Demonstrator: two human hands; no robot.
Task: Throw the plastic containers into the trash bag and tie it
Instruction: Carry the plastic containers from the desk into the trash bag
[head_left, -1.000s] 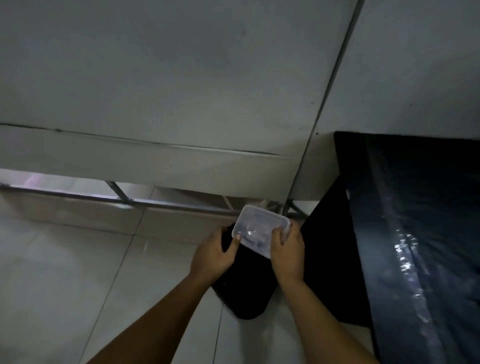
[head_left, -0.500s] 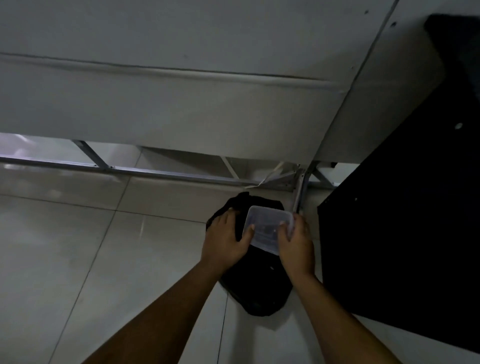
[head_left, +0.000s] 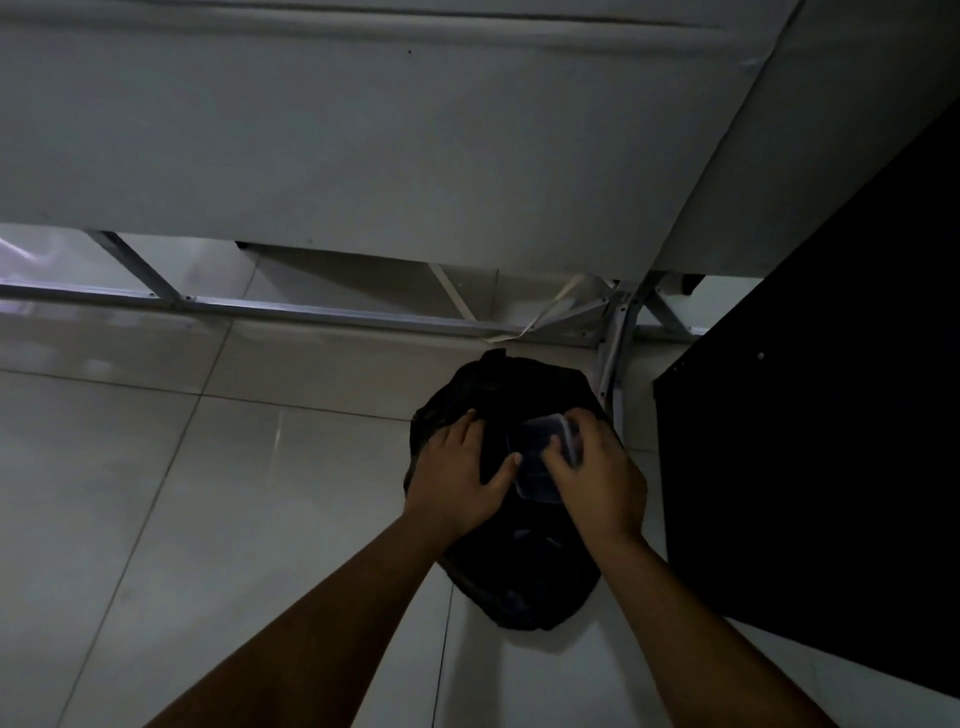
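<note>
A black trash bag (head_left: 519, 582) lies on the tiled floor in front of me. My left hand (head_left: 457, 478) grips the bag's left rim and holds its mouth apart. My right hand (head_left: 597, 478) is closed on a clear plastic container (head_left: 540, 457), which sits partly inside the bag's dark opening. Only the container's top and left edge show; the rest is hidden by my fingers and the bag.
A white table panel (head_left: 363, 156) with a metal frame bar (head_left: 311, 312) and leg (head_left: 613, 358) stands just beyond the bag. A tall black cabinet (head_left: 831, 467) rises close on the right. Pale floor tiles (head_left: 182, 519) spread to the left.
Both hands have lowered the container from above the bag down into its mouth. The view has tilted further down toward the floor.
</note>
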